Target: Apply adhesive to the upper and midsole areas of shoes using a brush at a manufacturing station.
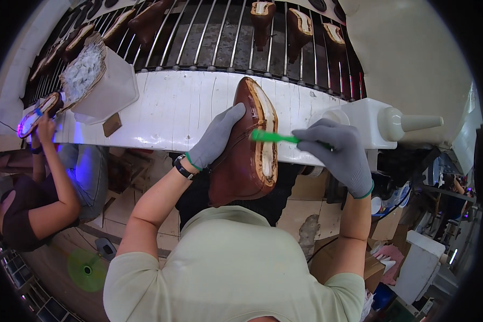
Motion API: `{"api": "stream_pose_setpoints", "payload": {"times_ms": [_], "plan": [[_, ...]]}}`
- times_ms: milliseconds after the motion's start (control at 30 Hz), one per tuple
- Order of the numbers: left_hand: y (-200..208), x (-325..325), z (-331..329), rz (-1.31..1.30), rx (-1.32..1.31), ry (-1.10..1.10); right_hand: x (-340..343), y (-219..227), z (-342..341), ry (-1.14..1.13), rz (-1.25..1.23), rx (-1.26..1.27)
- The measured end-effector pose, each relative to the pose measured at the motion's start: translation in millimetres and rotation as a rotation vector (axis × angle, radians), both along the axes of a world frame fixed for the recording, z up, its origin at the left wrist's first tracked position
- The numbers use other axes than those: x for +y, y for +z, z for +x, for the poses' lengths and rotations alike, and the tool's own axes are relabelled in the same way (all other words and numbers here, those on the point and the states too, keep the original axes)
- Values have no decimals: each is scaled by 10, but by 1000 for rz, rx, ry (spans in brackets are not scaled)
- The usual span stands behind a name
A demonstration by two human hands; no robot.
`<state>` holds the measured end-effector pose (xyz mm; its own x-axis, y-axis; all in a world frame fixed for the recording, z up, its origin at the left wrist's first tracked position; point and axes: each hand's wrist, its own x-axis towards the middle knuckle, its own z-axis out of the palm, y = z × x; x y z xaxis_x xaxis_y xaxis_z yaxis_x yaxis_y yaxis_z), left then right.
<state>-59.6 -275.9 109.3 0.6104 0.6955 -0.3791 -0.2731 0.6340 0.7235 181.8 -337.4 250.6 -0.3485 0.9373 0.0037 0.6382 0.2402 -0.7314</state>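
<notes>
A roller conveyor (214,68) is set along the far edge of the white desk (169,107). Above the near edge, a brown leather boot (241,172), underside exposed, is gripped by the gloved left hand (214,140). A white nozzled bottle (367,121) is placed toward the right end. By the gloved right hand (333,147), a green brush (273,137) is held across the underside.
</notes>
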Motion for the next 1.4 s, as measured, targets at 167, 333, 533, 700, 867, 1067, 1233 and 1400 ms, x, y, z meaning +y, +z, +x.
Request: {"api": "stream_pose_setpoints", "payload": {"times_ms": [167,333,533,700,867,1067,1233,1400], "plan": [[182,-67,-29,164,43,145,-155,-71,119,6,-5,184],[236,-91,-47,263,52,194,-216,-156,15,-2,-25,137],[400,-190,-15,437,149,181,-68,-282,55,-140,50,117],[401,-223,-16,608,296,131,32,-191,-43,-240,140,139],[414,-241,-31,746,510,10,142,-218,-7,-256,185,136],[504,-263,-23,895,670,-109,328,-260,90,-320,280,97],[386,-252,-32,805,551,-106,297,-271,217,-182,164,132],[233,-259,-11,625,314,-59,173,-178,352,76,-20,124]]}}
